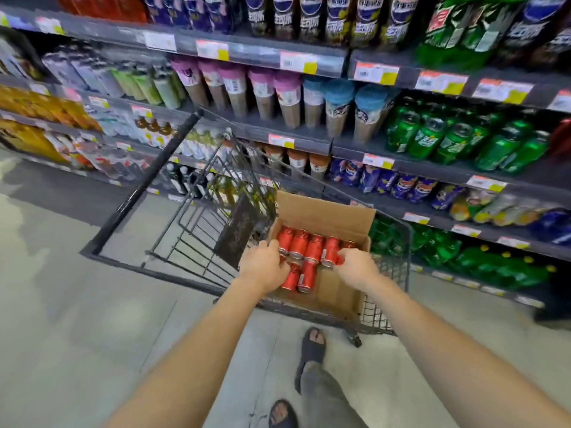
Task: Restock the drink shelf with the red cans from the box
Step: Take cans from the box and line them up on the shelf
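An open cardboard box [335, 291] sits in a black wire shopping cart [398, 273]. Several red cans [313, 248] lie on their sides inside it. Both my hands reach down into the box. My left hand [264, 265] is at the box's left side, its fingers curled over a red can [292, 276] there. On the right side of the row my right hand [355, 265] has its fingertips curled on another red can [331, 253]. The drink shelf [463, 173] stands behind the cart, with a bit of red at its far right edge.
The cart's black handle [145, 183] and folded child seat stick out to the left. Shelves hold green cans [457, 143], blue cans, cups and bottles. My sandalled feet [310, 350] stand on the pale floor just behind the cart.
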A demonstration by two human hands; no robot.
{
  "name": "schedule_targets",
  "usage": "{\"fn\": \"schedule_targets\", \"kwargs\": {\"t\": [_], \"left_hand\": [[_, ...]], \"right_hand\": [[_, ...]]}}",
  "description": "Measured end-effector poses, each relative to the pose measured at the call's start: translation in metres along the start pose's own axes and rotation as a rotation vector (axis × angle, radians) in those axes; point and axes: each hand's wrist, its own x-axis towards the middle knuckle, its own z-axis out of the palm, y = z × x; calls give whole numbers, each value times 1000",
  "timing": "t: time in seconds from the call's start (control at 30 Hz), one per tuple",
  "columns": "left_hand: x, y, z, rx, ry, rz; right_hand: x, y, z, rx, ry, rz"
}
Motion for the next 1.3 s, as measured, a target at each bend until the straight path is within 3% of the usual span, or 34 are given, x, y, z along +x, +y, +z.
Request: {"fn": "schedule_targets", "kwargs": {"t": [0.3, 0.63, 0.93, 1.03, 1.3], "left_hand": [[102, -4, 53, -229, -289, -189], [189, -27, 162, -341, -435, -330], [249, -43, 252, -496, -390, -443], [253, -37, 270, -525, -454, -440], [255, -30, 302, -439, -414, -388]], "right_hand": [[114, 31, 31, 190, -118, 212], [192, 50, 125, 367, -237, 453], [271, 73, 206, 370, -206, 593], [281, 80, 224, 377, -154, 647], [273, 105, 243, 349, -119, 696]]}}
